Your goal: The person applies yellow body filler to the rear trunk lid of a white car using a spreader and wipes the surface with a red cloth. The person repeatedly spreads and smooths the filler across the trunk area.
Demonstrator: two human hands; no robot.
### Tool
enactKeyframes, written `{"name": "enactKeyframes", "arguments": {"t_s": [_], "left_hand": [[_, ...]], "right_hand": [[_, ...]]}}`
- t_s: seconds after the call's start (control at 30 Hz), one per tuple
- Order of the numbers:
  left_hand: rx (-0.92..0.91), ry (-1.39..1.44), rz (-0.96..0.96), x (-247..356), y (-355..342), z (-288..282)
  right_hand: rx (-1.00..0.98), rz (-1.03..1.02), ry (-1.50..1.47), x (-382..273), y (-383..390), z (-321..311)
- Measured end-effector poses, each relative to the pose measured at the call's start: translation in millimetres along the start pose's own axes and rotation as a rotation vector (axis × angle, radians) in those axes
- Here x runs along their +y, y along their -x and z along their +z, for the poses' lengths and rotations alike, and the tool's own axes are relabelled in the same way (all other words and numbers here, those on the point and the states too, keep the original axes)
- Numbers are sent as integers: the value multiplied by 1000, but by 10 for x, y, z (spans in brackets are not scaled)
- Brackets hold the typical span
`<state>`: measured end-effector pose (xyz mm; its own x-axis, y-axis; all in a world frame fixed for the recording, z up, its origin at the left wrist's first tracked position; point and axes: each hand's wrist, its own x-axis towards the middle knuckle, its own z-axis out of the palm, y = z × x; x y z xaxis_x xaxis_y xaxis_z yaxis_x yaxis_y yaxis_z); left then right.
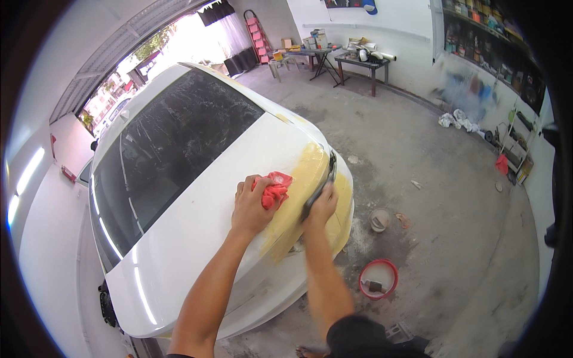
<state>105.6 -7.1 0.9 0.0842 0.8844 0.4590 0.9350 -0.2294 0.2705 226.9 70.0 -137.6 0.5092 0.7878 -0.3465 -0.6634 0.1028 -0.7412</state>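
Observation:
A white car's rear end (191,215) fills the left and middle of the head view. Dull yellow body filler (285,222) coats the corner of its boot lid and the panel beyond. My left hand (250,210) is closed around a crumpled red cloth (278,186), resting on the white paint beside the filler. To its right, my right hand (323,204) grips a long, narrow black sanding block (310,204), which lies along the filled edge. My right forearm is slightly blurred. The block's underside is hidden.
A red-rimmed bucket (362,280) with cloudy liquid and a small tool stands on the floor (447,232), near a small pale tub (379,213). Crumpled rags (459,120) lie by the wall. Work tables (364,63) and a red stepladder (258,39) stand at the back.

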Motion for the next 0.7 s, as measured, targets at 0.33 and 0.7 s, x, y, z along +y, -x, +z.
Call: {"name": "enactKeyframes", "arguments": {"t_s": [0.33,0.7], "left_hand": [[21,-25,31,-35,1,26],[2,-28,13,-24,0,30]], "right_hand": [[-40,10,39,27,-139,-13],[-140,127,-68,-227,-176,72]]}}
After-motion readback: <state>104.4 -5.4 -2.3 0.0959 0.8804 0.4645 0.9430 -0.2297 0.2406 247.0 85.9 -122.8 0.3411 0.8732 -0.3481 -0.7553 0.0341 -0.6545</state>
